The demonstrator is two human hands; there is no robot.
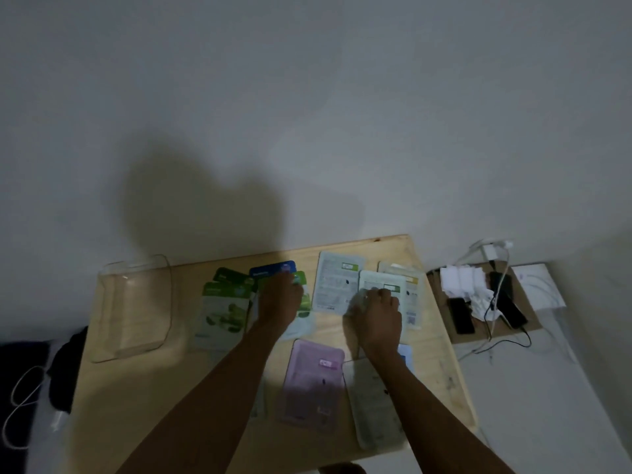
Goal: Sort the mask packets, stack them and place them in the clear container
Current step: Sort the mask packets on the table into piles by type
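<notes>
Mask packets lie spread over a light wooden table [143,398]. Green packets [222,309] overlap at the left, with a blue packet [270,268] behind them. My left hand [278,299] rests on a green packet [301,285], fingers curled at its top edge. My right hand [378,311] grips a white packet [386,285] on the right, beside another white packet [337,285] and a yellow-marked one [407,273]. Nearer me lie a pink packet [313,381] and a pale packet [371,405]. The clear container [133,309] stands empty at the table's left end.
A cardboard sheet [526,319] right of the table holds dark phones [461,316], white paper and cables [492,333]. Dark cloth [65,367] and a white cord [20,405] lie at the left. A white wall rises behind the table.
</notes>
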